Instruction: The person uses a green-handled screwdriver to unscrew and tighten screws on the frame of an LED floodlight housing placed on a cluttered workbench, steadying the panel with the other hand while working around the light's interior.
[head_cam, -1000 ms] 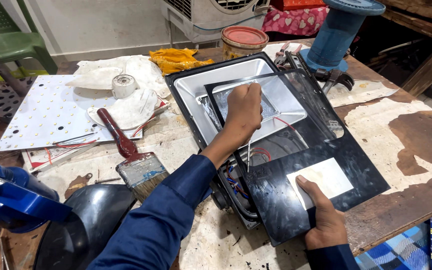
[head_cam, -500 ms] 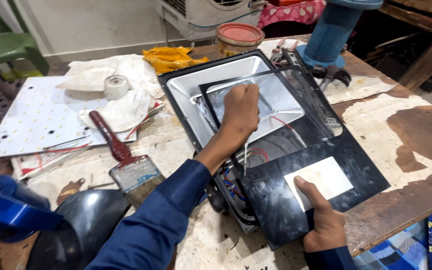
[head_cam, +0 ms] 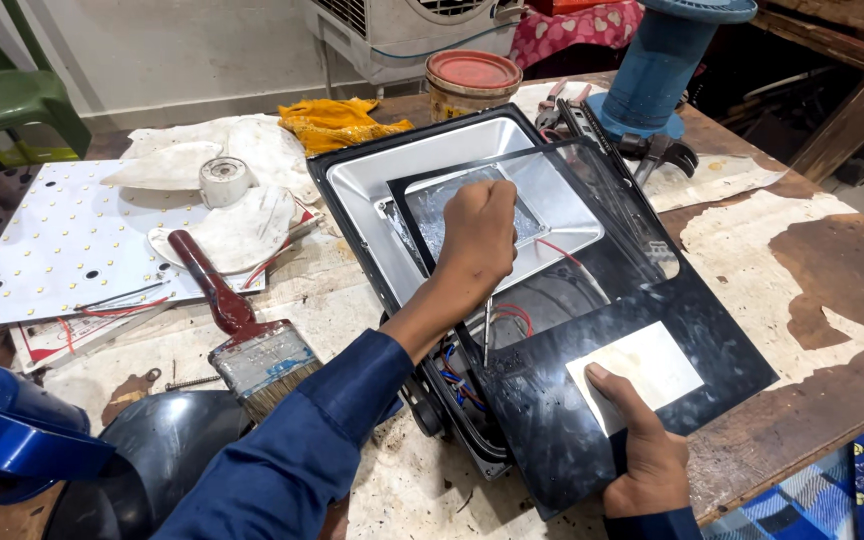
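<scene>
— Change since earlier?
— Little; the left hand (head_cam: 479, 235) is staying fisted on a thin metal tool (head_cam: 487, 335) inside the open black floodlight housing (head_cam: 422, 170).
— Right hand (head_cam: 647, 460)?
— Gripping the tilted dark glass cover panel (head_cam: 592, 400) (thumb on top).

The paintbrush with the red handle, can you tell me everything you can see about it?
The paintbrush lies flat on the worn wooden table, left of the open floodlight housing. It has a dark red handle that looks painted, a scuffed silvery metal band, and short pale bristles pointing toward the person. The handle points up and away, its tip resting on crumpled white paper. Neither hand touches it; the blue sleeve passes close beside its bristles.
</scene>
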